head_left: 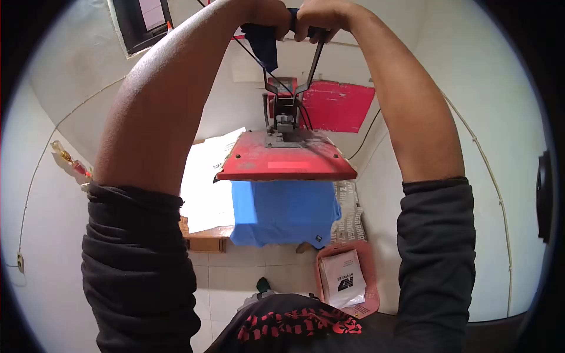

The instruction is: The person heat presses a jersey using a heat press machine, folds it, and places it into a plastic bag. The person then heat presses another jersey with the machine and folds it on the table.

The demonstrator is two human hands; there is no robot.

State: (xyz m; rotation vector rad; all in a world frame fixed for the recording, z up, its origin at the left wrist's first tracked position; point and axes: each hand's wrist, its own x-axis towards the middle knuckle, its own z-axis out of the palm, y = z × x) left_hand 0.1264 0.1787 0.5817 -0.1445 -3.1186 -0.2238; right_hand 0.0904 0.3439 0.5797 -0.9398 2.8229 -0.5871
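Observation:
Both arms reach up and forward to the handle of a red heat press. My left hand is closed around the left part of the grip, and a dark cloth hangs down beside it. Closed on the right part of the grip is my right hand, its fingers curled over the bar. Below the handle, the press's red upper plate covers the back of a blue garment. The garment's front edge drapes down, with a small dark label near its right corner.
White printed sheets lie left of the press on a wooden table. On the floor to the right, a pink basket holds white packages. A red sheet is behind the press. Cables run along the walls.

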